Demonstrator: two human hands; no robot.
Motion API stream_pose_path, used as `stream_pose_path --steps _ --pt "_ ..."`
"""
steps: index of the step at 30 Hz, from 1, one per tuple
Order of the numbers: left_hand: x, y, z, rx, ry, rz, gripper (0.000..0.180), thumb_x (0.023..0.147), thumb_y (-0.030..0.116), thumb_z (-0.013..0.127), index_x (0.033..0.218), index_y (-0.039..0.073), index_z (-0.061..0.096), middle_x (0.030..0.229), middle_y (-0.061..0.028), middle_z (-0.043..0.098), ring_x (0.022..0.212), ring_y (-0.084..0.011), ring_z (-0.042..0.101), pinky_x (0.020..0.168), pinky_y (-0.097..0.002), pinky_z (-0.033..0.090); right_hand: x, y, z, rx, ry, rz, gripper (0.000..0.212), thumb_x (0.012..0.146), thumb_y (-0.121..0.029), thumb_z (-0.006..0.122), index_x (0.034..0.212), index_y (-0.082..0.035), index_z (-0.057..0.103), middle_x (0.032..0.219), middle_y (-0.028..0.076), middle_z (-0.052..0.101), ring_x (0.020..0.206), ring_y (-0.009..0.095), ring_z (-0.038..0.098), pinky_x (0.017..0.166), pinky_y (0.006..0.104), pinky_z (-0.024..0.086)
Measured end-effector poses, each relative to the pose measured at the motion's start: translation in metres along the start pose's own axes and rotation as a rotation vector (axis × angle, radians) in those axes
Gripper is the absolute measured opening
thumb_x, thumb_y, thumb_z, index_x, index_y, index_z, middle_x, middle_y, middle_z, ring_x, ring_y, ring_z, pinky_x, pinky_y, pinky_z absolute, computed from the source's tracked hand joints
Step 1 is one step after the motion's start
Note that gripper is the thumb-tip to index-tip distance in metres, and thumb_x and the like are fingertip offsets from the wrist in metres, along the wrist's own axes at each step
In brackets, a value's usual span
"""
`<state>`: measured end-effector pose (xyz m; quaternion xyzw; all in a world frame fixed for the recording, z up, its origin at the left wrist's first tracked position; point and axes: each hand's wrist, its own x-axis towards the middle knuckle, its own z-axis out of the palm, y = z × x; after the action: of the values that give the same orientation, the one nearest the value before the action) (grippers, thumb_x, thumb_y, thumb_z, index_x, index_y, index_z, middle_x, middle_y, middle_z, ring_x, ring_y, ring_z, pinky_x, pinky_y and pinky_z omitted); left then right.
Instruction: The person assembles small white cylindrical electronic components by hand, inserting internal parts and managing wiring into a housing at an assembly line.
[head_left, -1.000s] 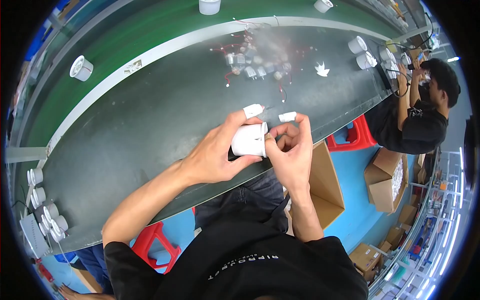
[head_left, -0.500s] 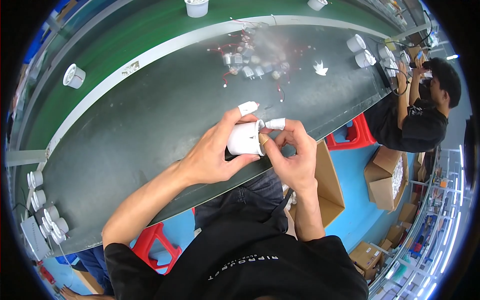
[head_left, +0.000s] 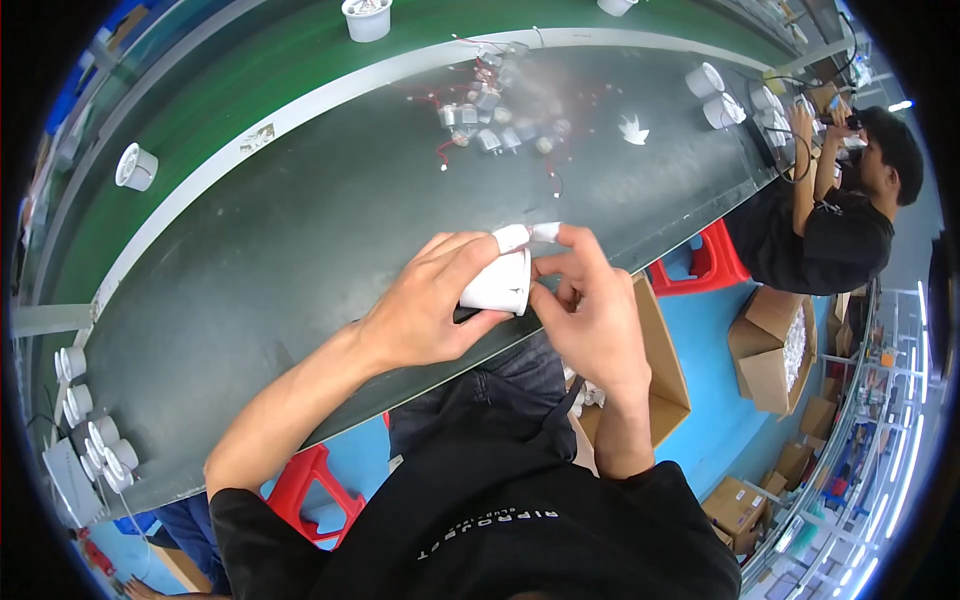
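Over the near edge of the dark bench, my left hand [head_left: 425, 300] is closed round a small white plastic cup [head_left: 496, 284], which lies on its side with the open end to the right. White tape wraps the left index finger, bent over the cup's upper side. My right hand [head_left: 590, 300] is at the open end, its thumb and taped index fingertip curled against the rim. The right fingers hide the inside of the cup. Farther back is a loose heap of small motors [head_left: 490, 120] with red wires.
A green conveyor belt [head_left: 250, 80] with several white cups [head_left: 367, 18] runs behind the bench. More cups [head_left: 722, 110] stand at the right, others at the left end [head_left: 105, 445]. At right a co-worker [head_left: 840, 220] works; below are a red stool [head_left: 705, 260] and cardboard boxes [head_left: 770, 350].
My left index finger has bent down over the cup. The right thumb has drawn back from inside the opening to the rim. Cups on the belt have shifted left.
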<state>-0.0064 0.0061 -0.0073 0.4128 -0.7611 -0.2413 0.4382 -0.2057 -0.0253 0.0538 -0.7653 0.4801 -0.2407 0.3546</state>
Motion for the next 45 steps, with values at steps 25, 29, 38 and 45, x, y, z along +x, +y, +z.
stream_pose_path --steps 25,29,38,45 --pt "0.006 0.005 -0.004 -0.373 0.026 -0.211 0.086 0.076 -0.003 0.081 0.147 0.006 0.033 0.139 -0.0149 0.061 0.127 -0.0267 0.06 0.107 -0.0377 0.046 -0.001 0.019 0.004 0.705 0.12 0.284 0.032 0.093 0.003 0.067 0.116 -0.007 0.048 0.097 0.007 0.072 0.055 -0.001 0.041 0.048 0.0183 0.028" --pt "0.006 0.001 -0.004 -0.503 0.046 -0.272 0.086 0.078 -0.002 0.082 0.147 0.006 0.032 0.14 -0.014 0.059 0.127 -0.0232 0.059 0.108 -0.0363 0.044 0.002 0.02 0.003 1.087 0.247 0.14 0.032 0.094 0.004 0.065 0.116 -0.011 0.047 0.105 0.01 0.071 0.054 -0.001 0.043 0.043 0.0169 0.026" --pt "0.007 0.003 -0.007 -0.306 0.04 -0.229 0.086 0.078 0.008 0.083 0.148 0.008 0.032 0.129 -0.0132 0.066 0.112 -0.0289 0.067 0.096 -0.0377 0.051 0.08 -0.02 -0.05 0.87 0.296 -0.213 0.027 0.093 0.0 0.066 0.118 -0.005 0.057 0.101 0.008 0.071 0.069 0.006 0.054 0.06 0.0232 0.039" --pt "0.007 0.001 -0.006 -0.312 0.001 -0.227 0.086 0.08 0.015 0.083 0.148 0.008 0.032 0.124 -0.014 0.067 0.109 -0.0295 0.068 0.093 -0.0391 0.052 0.156 0.029 -0.027 0.216 0.358 -0.107 0.038 0.091 -0.01 0.071 0.121 0.007 0.054 0.102 0.012 0.072 0.086 0.014 0.067 0.079 0.0291 0.053"
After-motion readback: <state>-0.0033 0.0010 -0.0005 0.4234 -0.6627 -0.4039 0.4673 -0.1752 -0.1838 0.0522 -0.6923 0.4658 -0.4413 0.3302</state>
